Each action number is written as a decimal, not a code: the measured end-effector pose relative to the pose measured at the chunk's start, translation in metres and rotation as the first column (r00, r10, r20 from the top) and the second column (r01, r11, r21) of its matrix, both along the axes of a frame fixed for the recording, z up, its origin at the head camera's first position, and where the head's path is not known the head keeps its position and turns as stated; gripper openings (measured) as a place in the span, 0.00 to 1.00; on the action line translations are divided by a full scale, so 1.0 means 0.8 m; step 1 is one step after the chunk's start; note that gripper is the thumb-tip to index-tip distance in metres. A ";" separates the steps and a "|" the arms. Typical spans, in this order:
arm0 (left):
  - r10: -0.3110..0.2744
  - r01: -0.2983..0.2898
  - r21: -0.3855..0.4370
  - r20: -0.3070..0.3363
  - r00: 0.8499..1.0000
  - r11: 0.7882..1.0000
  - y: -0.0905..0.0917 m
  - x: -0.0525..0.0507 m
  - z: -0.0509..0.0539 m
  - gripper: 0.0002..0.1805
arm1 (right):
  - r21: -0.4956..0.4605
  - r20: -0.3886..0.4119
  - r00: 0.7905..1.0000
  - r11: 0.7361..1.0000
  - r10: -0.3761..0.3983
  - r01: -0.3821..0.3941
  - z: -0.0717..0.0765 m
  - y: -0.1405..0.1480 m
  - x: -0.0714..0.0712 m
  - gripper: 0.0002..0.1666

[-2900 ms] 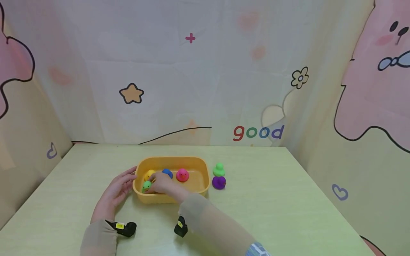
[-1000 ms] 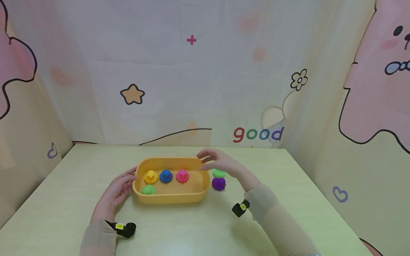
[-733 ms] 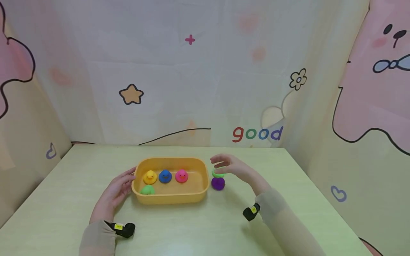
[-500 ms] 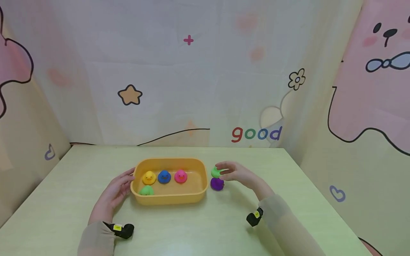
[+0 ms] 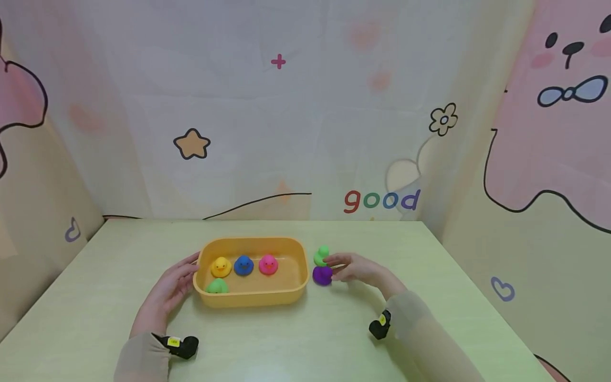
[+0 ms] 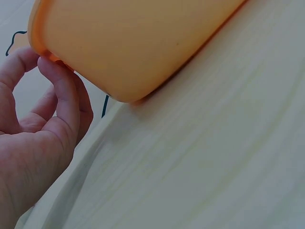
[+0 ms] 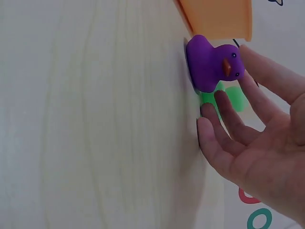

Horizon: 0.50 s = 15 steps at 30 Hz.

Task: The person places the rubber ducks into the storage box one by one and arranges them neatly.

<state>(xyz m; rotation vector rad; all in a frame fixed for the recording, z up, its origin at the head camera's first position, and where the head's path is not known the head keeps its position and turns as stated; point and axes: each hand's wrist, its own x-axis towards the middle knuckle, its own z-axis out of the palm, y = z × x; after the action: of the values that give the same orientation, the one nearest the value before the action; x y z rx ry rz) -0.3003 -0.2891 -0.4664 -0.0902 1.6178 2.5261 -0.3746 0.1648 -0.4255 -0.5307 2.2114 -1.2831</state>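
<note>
Right hand [image 5: 355,268] at a purple rubber duck [image 5: 321,276], which stands on the counter [image 5: 286,345] right of centre in the head view, just beside the orange-yellow tub [image 5: 255,300] and directly below a bright green duck [image 5: 320,257]. The right grip is wide, thumb and fingers spread about the purple duck; whether any fingertip touches it cannot be told. If the step is to take up this duck, a low pinch across the body should serve better than one on the rounded head, with the fingers kept off the bright green duck, which could tip. The left hand [image 5: 174,284] rests relaxed fingers against the tub's left end, probably enough to steady it. Only the head view shows the yellow duck [image 5: 221,267], blue duck [image 5: 243,265], pink duck [image 5: 268,265] and pale green duck [image 5: 217,287] inside the tub; the right wrist view alone shows clearly the purple duck's eyes and orange bill; the left wrist view adds fingertips meeting the tub beneath its lip.
</note>
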 end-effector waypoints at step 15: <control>-0.008 0.008 -0.008 0.007 1.000 1.000 0.003 0.004 0.007 0.20 | 0.074 -0.024 1.000 0.997 -0.014 0.015 -0.013 -0.006 -0.009 0.32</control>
<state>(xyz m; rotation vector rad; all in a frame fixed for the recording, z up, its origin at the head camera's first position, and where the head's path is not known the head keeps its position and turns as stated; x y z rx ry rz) -0.2968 -0.2866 -0.4612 -0.0932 1.6226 2.5100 -0.3815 0.1596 -0.4363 -0.5044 2.2759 -1.2030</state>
